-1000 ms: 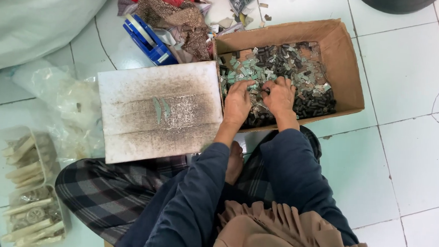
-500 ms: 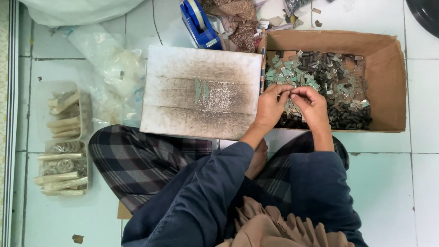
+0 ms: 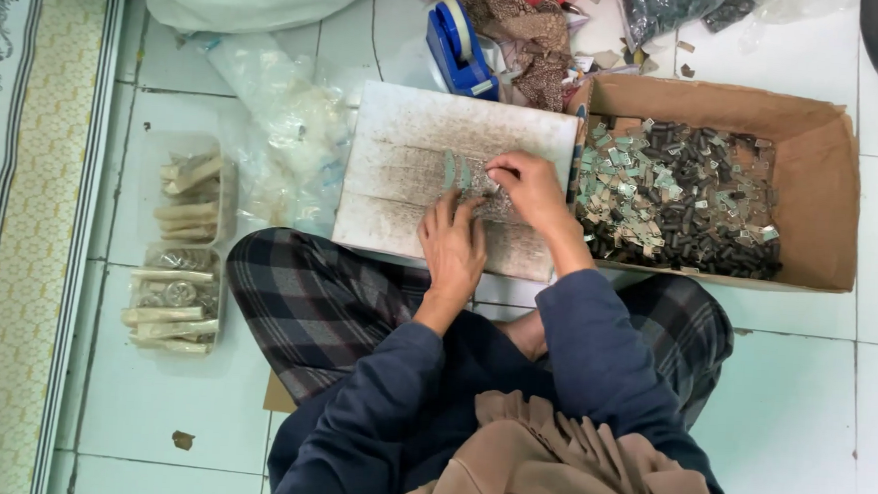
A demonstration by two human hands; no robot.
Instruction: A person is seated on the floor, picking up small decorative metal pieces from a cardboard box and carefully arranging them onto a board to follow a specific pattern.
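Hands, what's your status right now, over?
Left hand flat on white board, fingers at small metal pieces. Right hand pinching pieces in same pile. Cardboard box of more pieces at right. Nothing blocking.

The white board (image 3: 414,145) at frame centre is bare along its upper and left parts, though both hands (image 3: 454,248) and a small heap of metal pieces (image 3: 473,179) take up its lower right. The cardboard box (image 3: 843,188) of small parts touches its right edge, and a blue tape dispenser (image 3: 461,48) and crumpled plastic bags (image 3: 285,129) crowd the top and left edges. Bare tile lies open at lower right and lower left, below the clear trays (image 3: 180,254) of rolled bundles.
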